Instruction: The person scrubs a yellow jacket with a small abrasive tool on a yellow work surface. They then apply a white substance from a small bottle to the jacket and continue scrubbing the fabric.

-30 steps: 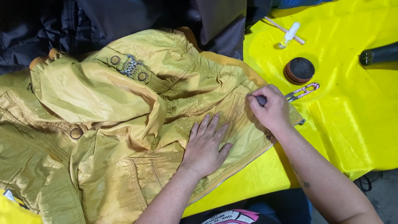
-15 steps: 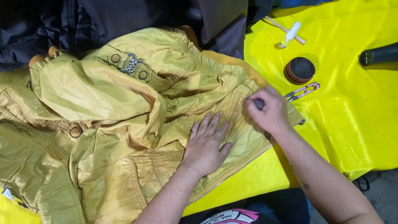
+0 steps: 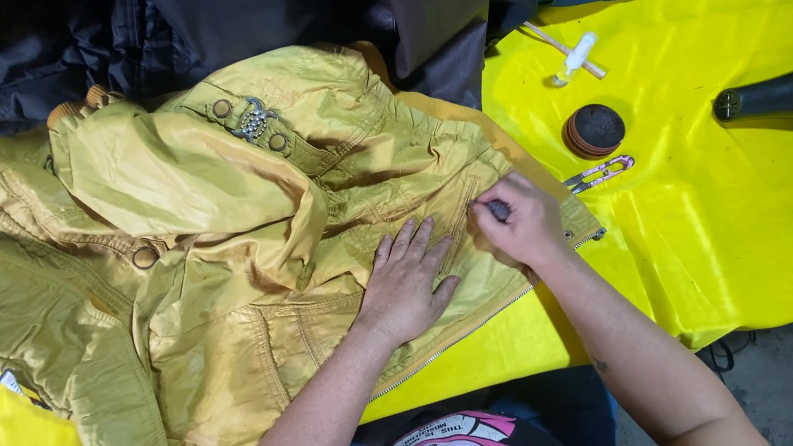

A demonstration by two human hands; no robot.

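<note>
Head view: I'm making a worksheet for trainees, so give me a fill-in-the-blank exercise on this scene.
1. The left hand lies flat on a mustard ____.
2. The right hand pinches a small dark tool at the jacket edge beside its ____.
3. The snips lie on the ____ cloth.
4. The round tin lies ____ the snips.

Missing words: jacket; zipper; yellow; above

mustard-yellow jacket [image 3: 221, 275] on bright yellow table cover [image 3: 738, 211], dark round tin [image 3: 595, 130]
</note>
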